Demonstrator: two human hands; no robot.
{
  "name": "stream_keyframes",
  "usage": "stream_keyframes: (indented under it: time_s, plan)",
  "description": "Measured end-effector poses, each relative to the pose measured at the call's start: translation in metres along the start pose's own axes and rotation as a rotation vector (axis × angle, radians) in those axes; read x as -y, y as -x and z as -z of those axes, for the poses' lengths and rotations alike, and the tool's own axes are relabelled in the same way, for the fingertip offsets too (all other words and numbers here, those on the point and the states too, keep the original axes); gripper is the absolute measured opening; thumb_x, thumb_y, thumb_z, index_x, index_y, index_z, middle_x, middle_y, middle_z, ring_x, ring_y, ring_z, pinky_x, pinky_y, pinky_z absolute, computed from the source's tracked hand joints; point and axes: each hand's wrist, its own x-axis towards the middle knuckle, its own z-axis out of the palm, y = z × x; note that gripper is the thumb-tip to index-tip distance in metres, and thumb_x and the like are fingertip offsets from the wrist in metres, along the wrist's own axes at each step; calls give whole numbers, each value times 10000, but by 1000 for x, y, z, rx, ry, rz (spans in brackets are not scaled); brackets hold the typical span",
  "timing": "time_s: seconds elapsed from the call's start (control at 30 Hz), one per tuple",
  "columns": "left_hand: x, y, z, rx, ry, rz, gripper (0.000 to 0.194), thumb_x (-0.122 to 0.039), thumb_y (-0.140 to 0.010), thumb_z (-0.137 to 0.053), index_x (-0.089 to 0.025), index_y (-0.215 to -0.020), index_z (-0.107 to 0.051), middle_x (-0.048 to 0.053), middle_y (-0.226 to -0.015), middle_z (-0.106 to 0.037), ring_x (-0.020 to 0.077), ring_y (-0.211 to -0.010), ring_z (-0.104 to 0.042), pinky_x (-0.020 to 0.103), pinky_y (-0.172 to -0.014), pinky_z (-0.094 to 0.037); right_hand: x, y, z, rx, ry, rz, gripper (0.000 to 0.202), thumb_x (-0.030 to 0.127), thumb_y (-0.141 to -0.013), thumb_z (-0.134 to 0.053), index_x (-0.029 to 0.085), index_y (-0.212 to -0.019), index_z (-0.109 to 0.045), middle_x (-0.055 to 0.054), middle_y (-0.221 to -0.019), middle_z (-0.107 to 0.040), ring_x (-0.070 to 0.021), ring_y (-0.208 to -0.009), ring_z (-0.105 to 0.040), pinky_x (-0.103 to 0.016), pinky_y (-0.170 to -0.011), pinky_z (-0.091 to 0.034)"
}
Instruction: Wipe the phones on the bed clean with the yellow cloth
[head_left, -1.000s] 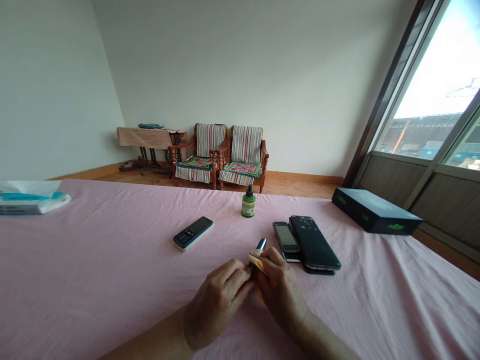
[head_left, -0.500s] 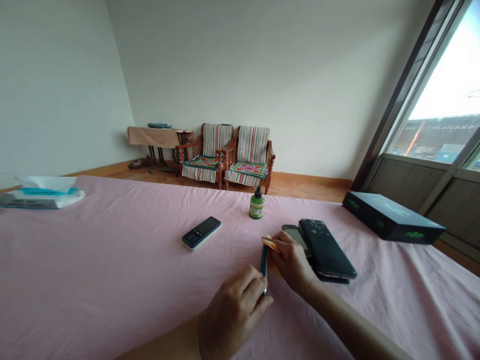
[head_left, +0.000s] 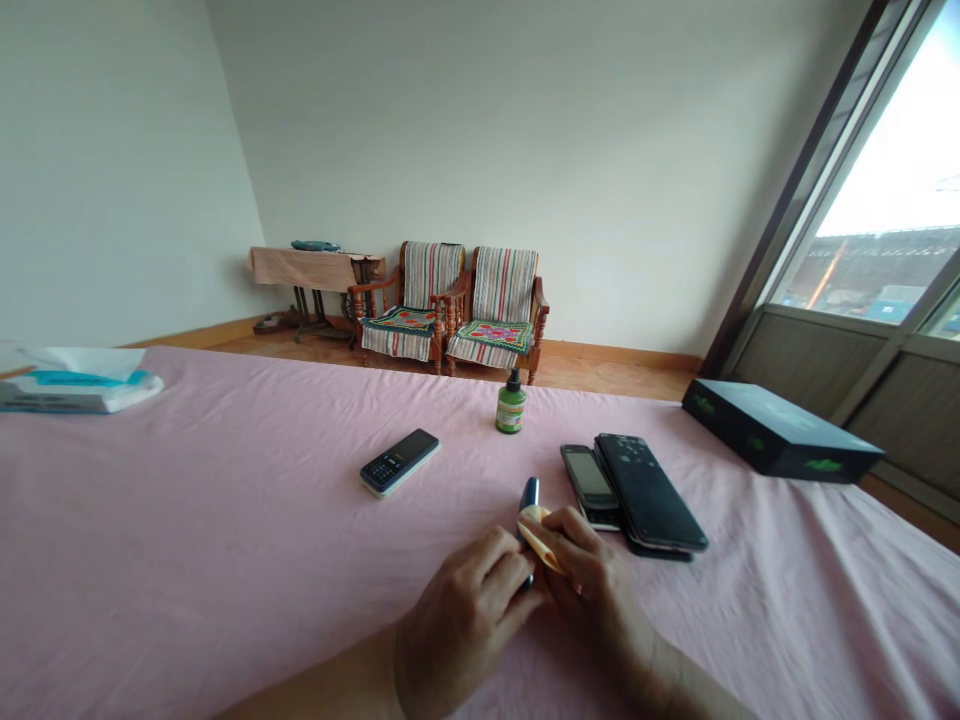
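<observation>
My left hand is closed around the near end of a slim dark blue device, which stands on edge with its far end showing. Pressed against the device's side is a pale yellow cloth, pinched in my right hand. The two hands nearly touch. Beyond them stands a green bottle with a black cap. A keypad phone lies to the left. On the right, a grey slider phone rests beside a large black phone, which lies on another dark item.
The pink-covered surface spreads under everything. A tissue pack lies at the far left, and a black box sits at the right. Behind are two wooden chairs and a small cloth-covered table.
My right hand has slid the cloth along the device towards me, close to my left hand. The device's far end and more of the slider phone now show.
</observation>
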Motion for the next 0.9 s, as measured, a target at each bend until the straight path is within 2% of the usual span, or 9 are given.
stream_keyframes:
  time_s: [0.13, 0.3, 0.37, 0.43, 0.5, 0.6, 0.77, 0.9]
  plan:
    - [2, 1, 2, 1, 90, 78, 309, -10, -802, -649, -205, -1015, -538, 18, -947, -580, 179, -873, -598, 305, -811, -521, 7, 4, -2, -6, -79, 21, 359, 70, -898, -452, 242, -1170, -611, -52, -943, -540, -155, -841, -569, -239, -724, -485]
    - [9, -2, 4, -23, 221, 129, 549, 1, -736, -665, -240, -1182, -455, 21, -1045, -570, 164, -855, -596, 296, -810, -532, 8, 6, 0, 21, -137, 6, 368, 57, -877, -481, 264, -1147, -622, -42, -923, -552, -156, -809, -566, -239, -682, -485]
    - [13, -5, 5, 2, 242, 117, 687, -2, -711, -671, -245, -1290, -393, 44, -1152, -557, 178, -930, -600, 318, -868, -528, 8, 8, 2, 42, -149, -8, 392, 50, -861, -490, 265, -1166, -611, -46, -937, -560, -162, -813, -568, -248, -680, -483]
    - [17, -9, 7, 62, 242, 84, 751, 10, -692, -658, -246, -1341, -381, 61, -1282, -515, 208, -1106, -557, 351, -985, -474, 9, 10, 4, 65, -157, -29, 383, 49, -849, -493, 259, -1142, -623, -41, -912, -557, -159, -781, -564, -248, -656, -475]
    - [20, -12, 8, 136, 252, 55, 739, 11, -692, -648, -242, -1347, -416, 60, -1360, -477, 221, -1236, -481, 362, -1070, -404, 11, 10, 7, 78, -160, -42, 358, 53, -842, -492, 247, -1105, -638, -35, -869, -547, -152, -730, -553, -241, -610, -457]
    - [22, -14, 8, 185, 286, 54, 703, -12, -714, -647, -223, -1351, -437, 66, -1371, -483, 213, -1258, -473, 354, -1088, -389, 16, 9, 12, 84, -152, 9, 325, 76, -841, -490, 225, -1089, -638, -43, -841, -545, -155, -706, -548, -243, -577, -439]
    - [22, -15, 7, 156, 311, 76, 697, -9, -723, -625, -209, -1361, -428, 81, -1377, -472, 215, -1265, -466, 368, -1094, -383, 22, 8, 14, 119, -153, 153, 375, 69, -815, -493, 224, -1137, -606, -60, -882, -560, -168, -754, -559, -261, -630, -459]
    - [24, -14, 5, 125, 300, 69, 683, 11, -729, -597, -204, -1355, -430, 79, -1357, -485, 207, -1257, -473, 366, -1087, -391, 15, 8, 7, 102, -137, 103, 368, 58, -836, -475, 232, -1129, -617, -61, -910, -571, -173, -794, -568, -269, -670, -470]
